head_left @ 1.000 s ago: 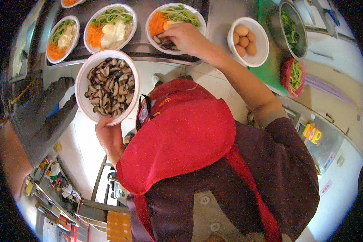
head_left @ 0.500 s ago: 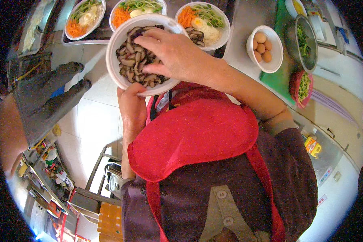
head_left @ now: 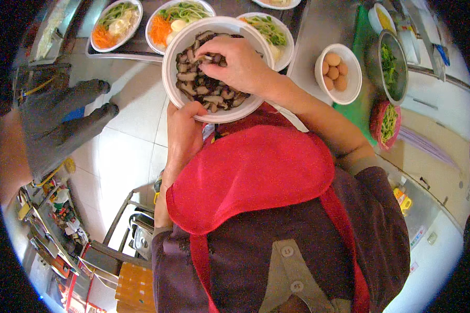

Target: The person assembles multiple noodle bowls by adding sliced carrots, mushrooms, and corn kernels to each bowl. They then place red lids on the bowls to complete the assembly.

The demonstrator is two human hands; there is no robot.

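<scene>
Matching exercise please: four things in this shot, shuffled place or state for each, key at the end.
1. Left hand
2. Right hand
3. Brown eggs
4. Leafy greens

A. In the small white bowl
B. Gripping the large white bowl
C. In the metal bowl
D. At the sliced mushrooms

Pairs: 1-B, 2-D, 3-A, 4-C

My bare left hand (head_left: 185, 122) was curled in a grip, thumb (head_left: 194, 108) uppermost, my left forearm (head_left: 174, 154) stretched forward. My bare right hand (head_left: 238, 62) arched palm-down, fingers (head_left: 216, 45) bent, my right forearm (head_left: 318, 117) slanting leftward.
</scene>
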